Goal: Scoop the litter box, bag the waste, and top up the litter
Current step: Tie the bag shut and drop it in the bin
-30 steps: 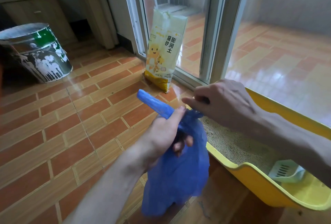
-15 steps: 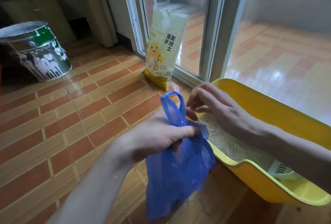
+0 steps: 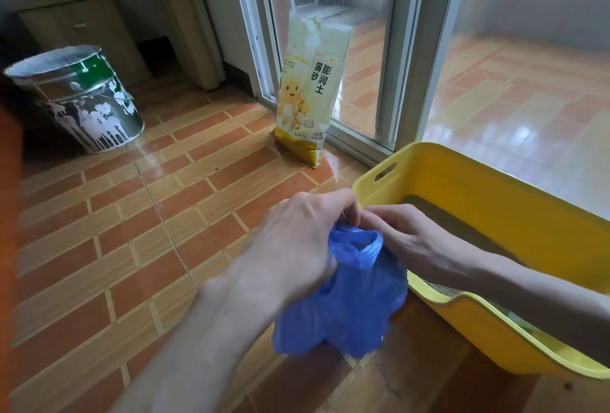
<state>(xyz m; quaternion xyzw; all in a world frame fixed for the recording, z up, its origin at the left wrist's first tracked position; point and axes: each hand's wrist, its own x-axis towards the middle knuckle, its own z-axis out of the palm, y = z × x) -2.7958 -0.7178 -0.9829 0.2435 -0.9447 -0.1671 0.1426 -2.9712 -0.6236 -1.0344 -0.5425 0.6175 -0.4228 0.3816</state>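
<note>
A blue plastic bag (image 3: 350, 307) hangs in front of me, bunched at its top. My left hand (image 3: 297, 241) grips the bag's neck from the left with curled fingers. My right hand (image 3: 406, 241) pinches the top of the bag from the right, fingertips meeting those of the left hand. Just right of the bag stands the yellow litter box (image 3: 495, 188) with beige litter (image 3: 462, 224) inside. A yellow and white litter sack (image 3: 310, 92) stands upright against the sliding door frame beyond the hands. My right forearm hides the scoop.
A paint-splashed metal bucket (image 3: 79, 98) stands at the far left on the orange tiled floor (image 3: 148, 214). A glass sliding door (image 3: 369, 49) runs behind the sack and the box. A wooden cabinet (image 3: 79, 29) is at the back left.
The bag's raised handle loop has come down into a bunched neck. My right hand has closed in on the bag's top, and both hands now meet there.
</note>
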